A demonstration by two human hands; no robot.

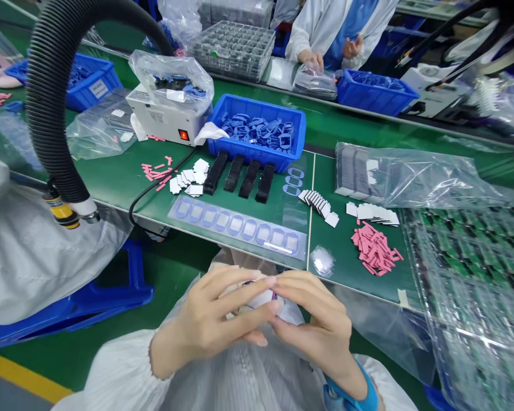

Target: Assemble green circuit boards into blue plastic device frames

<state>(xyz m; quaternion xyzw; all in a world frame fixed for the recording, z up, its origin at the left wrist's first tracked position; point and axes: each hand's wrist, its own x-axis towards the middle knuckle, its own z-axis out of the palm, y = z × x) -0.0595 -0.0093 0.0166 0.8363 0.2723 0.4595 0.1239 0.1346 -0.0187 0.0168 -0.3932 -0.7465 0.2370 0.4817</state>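
Close to my body, just off the table's front edge, my left hand (214, 314) and my right hand (314, 314) meet around a small white part with a blue edge (261, 298). Both hands have their fingers closed on it, and they cover most of it. A turquoise band circles my right wrist. On the table beyond my hands lies a clear strip (173, 210) bearing a row of blue oval frames with pale pieces. A round clear film stack (322, 261) sits near the edge, with pink strips (374, 249) to its right.
A blue bin (297, 134) of blue frames stands behind several black blocks (264, 182). White squares (319, 204) lie in a row. Clear trays of green boards (480, 251) fill the right side. A black hose (47, 97) hangs at left. A co-worker's hand (312, 59) is across the table.
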